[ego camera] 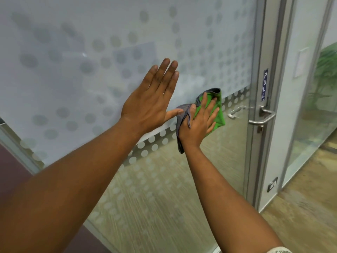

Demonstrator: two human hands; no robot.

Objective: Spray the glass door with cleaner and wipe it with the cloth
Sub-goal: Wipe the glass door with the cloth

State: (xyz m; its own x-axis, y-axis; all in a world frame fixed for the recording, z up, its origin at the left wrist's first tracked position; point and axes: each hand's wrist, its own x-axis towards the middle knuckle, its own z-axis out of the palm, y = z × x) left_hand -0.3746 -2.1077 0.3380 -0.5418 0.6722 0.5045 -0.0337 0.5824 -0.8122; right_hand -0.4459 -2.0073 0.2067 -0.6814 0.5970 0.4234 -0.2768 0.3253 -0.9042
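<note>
A crumpled green-and-grey microfibre cloth (pixel 218 114) lies against the frosted, dot-patterned glass door (pixel 91 70), its long axis slanting up to the right. The right hand (pixel 199 123) presses it flat, fingers spread; the left hand (pixel 151 101) is flat beside it, fingers together pointing up.

Background: aluminium frame post (pixel 273 88) runs top to bottom at right, a white wall strip just beside it. Blue vertical "PULL" sticker (pixel 264 84) on the frame, metal lever handle (pixel 262 117) below it. Small dark floor-level fitting (pixel 272 184) near the frame base. Right of the frame, a second glass partition (pixel 310 125) with a green potted plant (pixel 326 70) blurred behind it. Wood-look floor (pixel 300 216) at bottom right, similar grain visible lower centre. Dark maroon surface (pixel 11 170) at left edge. Lighting even, diffuse, no hard shadows.
</note>
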